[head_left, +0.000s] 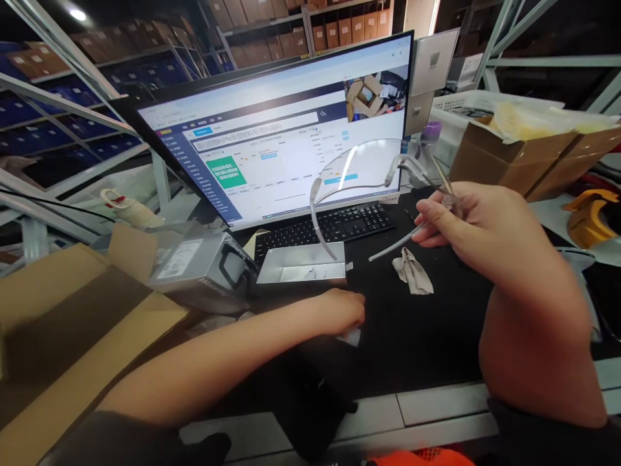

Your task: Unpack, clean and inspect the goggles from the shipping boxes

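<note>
My right hand (pixel 456 213) is raised over the right of the desk, fingers closed around a pair of clear glasses (pixel 316 189). Their lens and one temple show in front of the monitor. From the same fingers sticks a thin pointed metal thing (pixel 442 173), whose kind I cannot make out. My left hand (pixel 342 310) rests low on the black mat, fingers curled, with a small whitish piece (pixel 353 336) showing beneath it. What the left fingers hold is hidden. Just beyond that hand sits an open silvery-white box (pixel 276 268). A crumpled beige cloth (pixel 413 272) lies below my right hand.
A monitor (pixel 291 168) and black keyboard (pixel 359 221) stand behind. On the left are a grey printed box (pixel 194 268) and an open cardboard carton (pixel 72 310). To the right, a cardboard box (pixel 504 158) stands near a yellow tape dispenser (pixel 589 220).
</note>
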A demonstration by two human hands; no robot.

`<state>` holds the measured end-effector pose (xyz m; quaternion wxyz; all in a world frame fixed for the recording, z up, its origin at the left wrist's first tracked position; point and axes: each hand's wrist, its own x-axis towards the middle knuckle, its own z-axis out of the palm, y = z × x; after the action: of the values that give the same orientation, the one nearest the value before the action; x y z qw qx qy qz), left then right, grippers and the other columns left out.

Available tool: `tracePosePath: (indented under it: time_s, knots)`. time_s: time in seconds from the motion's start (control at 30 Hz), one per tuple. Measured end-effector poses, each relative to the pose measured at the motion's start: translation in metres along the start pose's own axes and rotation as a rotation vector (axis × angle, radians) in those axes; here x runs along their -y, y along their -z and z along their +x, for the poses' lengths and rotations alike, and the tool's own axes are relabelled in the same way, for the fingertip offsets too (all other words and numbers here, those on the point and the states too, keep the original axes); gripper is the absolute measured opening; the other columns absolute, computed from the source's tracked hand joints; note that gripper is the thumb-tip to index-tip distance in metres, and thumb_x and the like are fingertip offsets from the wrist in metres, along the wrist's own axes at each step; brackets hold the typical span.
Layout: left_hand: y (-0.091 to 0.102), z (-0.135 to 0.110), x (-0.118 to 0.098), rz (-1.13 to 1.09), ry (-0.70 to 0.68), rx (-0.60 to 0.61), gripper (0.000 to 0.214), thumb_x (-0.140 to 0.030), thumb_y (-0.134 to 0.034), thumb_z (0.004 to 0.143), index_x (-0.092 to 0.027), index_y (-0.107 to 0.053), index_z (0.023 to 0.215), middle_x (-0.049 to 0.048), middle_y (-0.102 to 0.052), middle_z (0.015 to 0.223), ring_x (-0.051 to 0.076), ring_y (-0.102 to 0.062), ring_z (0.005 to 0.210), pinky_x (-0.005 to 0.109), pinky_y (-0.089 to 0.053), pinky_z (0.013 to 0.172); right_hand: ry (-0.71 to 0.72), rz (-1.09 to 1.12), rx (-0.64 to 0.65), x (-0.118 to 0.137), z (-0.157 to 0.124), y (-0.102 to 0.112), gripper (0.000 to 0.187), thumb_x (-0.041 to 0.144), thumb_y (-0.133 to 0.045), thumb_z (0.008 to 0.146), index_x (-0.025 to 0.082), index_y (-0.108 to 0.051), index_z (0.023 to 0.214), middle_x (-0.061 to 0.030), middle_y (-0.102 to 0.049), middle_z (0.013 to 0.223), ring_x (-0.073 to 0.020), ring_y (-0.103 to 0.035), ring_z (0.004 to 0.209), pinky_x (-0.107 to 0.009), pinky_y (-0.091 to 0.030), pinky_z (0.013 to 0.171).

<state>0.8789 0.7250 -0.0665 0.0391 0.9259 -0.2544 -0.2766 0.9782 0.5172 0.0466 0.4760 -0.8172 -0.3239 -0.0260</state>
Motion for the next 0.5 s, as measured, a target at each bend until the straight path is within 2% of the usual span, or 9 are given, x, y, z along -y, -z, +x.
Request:
tracePosePath:
  time_s: [0.2, 0.27, 0.33, 0.4, 0.5]
  knots:
    - [-0.016, -0.017, 0.002, 0.030, 0.006, -0.143, 0.008, -0.015, -0.061, 0.085, -0.020, -0.065, 0.079, 0.0028, -0.068, 0.087, 0.019, -0.065, 0.078, 0.028, -0.041, 0.059, -0.034, -0.047, 0.009, -0.001, 0.002, -0.005, 0.041, 0.058, -0.059, 0.092, 0.019, -0.063, 0.082, -0.0058, -0.075, 0.075, -0.0209, -0.075, 0.065, -0.024, -0.052, 0.054]
    - [-0.023, -0.020, 0.002, 0.017, 0.021, -0.167, 0.008, -0.015, -0.060, 0.085, -0.021, -0.065, 0.088, 0.0025, -0.070, 0.086, 0.021, -0.067, 0.079, 0.029, -0.040, 0.058, -0.067, -0.065, 0.017, -0.001, 0.002, -0.005, 0.041, 0.058, -0.059, 0.091, 0.018, -0.064, 0.084, -0.0061, -0.076, 0.075, -0.0206, -0.075, 0.064, -0.024, -0.051, 0.054]
    - [-0.026, -0.023, 0.002, -0.008, 0.053, -0.157, 0.017, -0.014, -0.062, 0.084, -0.021, -0.064, 0.099, 0.0033, -0.072, 0.087, 0.022, -0.068, 0.079, 0.028, -0.041, 0.057, -0.088, -0.067, 0.021, -0.002, 0.002, -0.007, 0.042, 0.060, -0.058, 0.091, 0.019, -0.065, 0.084, -0.0054, -0.076, 0.076, -0.0203, -0.075, 0.064, -0.024, -0.052, 0.055]
    - [-0.023, -0.027, 0.002, -0.028, 0.126, -0.147, 0.024, -0.012, -0.065, 0.080, -0.020, -0.065, 0.103, 0.0058, -0.073, 0.088, 0.024, -0.069, 0.079, 0.029, -0.042, 0.057, -0.101, -0.058, 0.019, -0.003, 0.002, -0.008, 0.042, 0.061, -0.060, 0.089, 0.020, -0.065, 0.083, -0.0046, -0.076, 0.075, -0.0200, -0.075, 0.065, -0.024, -0.054, 0.056]
    - [-0.008, -0.038, 0.002, -0.063, 0.219, -0.182, 0.016, -0.015, -0.067, 0.081, -0.021, -0.069, 0.096, 0.0061, -0.073, 0.090, 0.024, -0.068, 0.081, 0.029, -0.043, 0.059, -0.132, 0.003, 0.009, -0.004, 0.002, -0.009, 0.042, 0.062, -0.063, 0.087, 0.021, -0.066, 0.082, -0.0053, -0.076, 0.074, -0.0201, -0.075, 0.066, -0.023, -0.057, 0.056]
